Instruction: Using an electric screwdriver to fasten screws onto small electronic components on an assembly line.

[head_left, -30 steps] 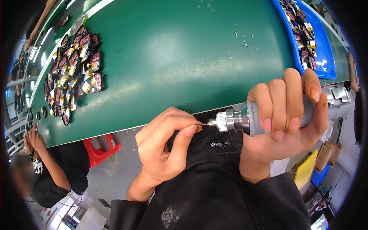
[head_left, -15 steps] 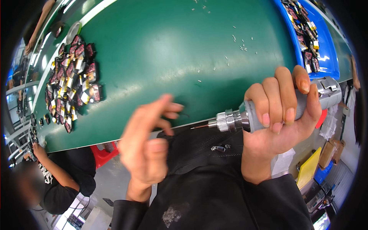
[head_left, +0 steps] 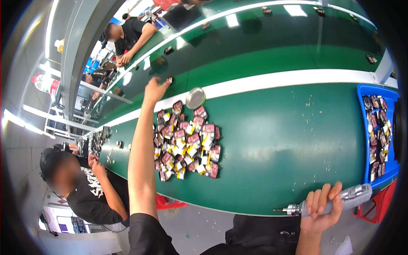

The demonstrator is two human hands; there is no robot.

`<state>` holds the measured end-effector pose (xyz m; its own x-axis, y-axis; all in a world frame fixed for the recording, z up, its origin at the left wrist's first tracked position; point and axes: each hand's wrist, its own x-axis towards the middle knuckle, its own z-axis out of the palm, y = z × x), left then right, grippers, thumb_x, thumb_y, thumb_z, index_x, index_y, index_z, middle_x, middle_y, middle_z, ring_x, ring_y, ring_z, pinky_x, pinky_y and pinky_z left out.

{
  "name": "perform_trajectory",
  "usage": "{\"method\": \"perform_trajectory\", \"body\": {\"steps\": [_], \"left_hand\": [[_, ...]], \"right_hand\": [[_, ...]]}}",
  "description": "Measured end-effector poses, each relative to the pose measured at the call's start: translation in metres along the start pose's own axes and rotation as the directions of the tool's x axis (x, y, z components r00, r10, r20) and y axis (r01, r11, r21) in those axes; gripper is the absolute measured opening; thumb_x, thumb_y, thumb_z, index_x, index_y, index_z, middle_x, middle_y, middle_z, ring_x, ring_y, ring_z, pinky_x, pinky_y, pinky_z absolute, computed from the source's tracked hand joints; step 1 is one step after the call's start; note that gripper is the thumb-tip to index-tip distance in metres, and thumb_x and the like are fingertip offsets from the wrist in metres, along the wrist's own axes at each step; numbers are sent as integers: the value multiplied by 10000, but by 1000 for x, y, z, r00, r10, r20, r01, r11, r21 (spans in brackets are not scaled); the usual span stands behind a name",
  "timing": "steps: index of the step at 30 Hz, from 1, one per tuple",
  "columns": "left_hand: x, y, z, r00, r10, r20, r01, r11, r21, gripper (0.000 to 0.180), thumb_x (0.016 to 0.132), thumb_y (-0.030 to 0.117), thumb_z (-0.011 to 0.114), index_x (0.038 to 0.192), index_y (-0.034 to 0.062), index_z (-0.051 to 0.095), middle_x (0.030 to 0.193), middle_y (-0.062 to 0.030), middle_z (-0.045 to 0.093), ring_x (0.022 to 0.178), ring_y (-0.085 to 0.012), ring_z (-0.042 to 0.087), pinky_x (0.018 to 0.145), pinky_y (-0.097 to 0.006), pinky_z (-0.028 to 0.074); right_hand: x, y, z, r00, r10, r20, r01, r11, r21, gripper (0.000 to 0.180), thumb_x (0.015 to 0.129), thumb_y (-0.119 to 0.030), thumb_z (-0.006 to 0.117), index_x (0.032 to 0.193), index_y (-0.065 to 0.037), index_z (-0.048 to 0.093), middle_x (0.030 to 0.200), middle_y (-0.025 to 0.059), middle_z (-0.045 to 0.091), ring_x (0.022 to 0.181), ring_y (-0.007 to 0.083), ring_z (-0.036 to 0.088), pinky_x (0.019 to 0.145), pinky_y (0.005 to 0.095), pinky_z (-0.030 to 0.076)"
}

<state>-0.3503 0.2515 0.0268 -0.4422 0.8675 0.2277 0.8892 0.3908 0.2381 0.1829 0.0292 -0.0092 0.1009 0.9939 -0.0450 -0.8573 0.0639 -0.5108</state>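
My left hand [head_left: 155, 90] is stretched far out over the white rail. Its thumb and fingers are apart, with the fingertips right beside a small dark module [head_left: 170, 80] on the far green belt; whether they touch it is too small to tell. Below that forearm, a heap of small black modules [head_left: 187, 144] with pinkish faces and white and yellow tabs covers the near worktop. Wrapped around a grey power screwdriver [head_left: 352, 199], my right hand [head_left: 321, 208] stays at the front edge on the right. The tool's bit points left.
A round tin [head_left: 195, 98] stands behind the heap. More modules fill a blue tray [head_left: 369, 170] at the right. Small metal bits [head_left: 312, 110] are scattered on the green worktop [head_left: 263, 140]. A co-worker [head_left: 93, 187] sits at the left, another [head_left: 129, 38] beyond the belt. A red stool [head_left: 378, 208] is below.
My left hand has gone from near the screwdriver's bit out to the far belt. The view has swung up and left. My right hand keeps hold of the screwdriver.
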Motion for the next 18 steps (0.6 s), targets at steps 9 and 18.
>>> {"method": "perform_trajectory", "body": {"steps": [9, 18], "left_hand": [[18, 24, 13, 986, 164, 28, -166, 983, 77, 347, 731, 196, 685, 967, -58, 670, 867, -212, 692, 853, -338, 679, 785, -382, 528], [-225, 192, -35, 515, 855, 54, -805, 504, -314, 444, 690, -33, 700, 1117, -19, 578, 1157, -202, 572, 1032, -351, 574, 838, -408, 502]], "right_hand": [[2, -6, -4, 998, 43, 56, -45, 998, 36, 205, 941, -220, 488, 838, -68, 397, 584, 63, 451, 386, 152, 374, 438, 310, 398], [1, -8, -2, 996, 69, 65, -71, 997, 28, 192, 943, -211, 483, 824, -84, 402, 582, 25, 407, 410, 110, 356, 443, 281, 378]]}}
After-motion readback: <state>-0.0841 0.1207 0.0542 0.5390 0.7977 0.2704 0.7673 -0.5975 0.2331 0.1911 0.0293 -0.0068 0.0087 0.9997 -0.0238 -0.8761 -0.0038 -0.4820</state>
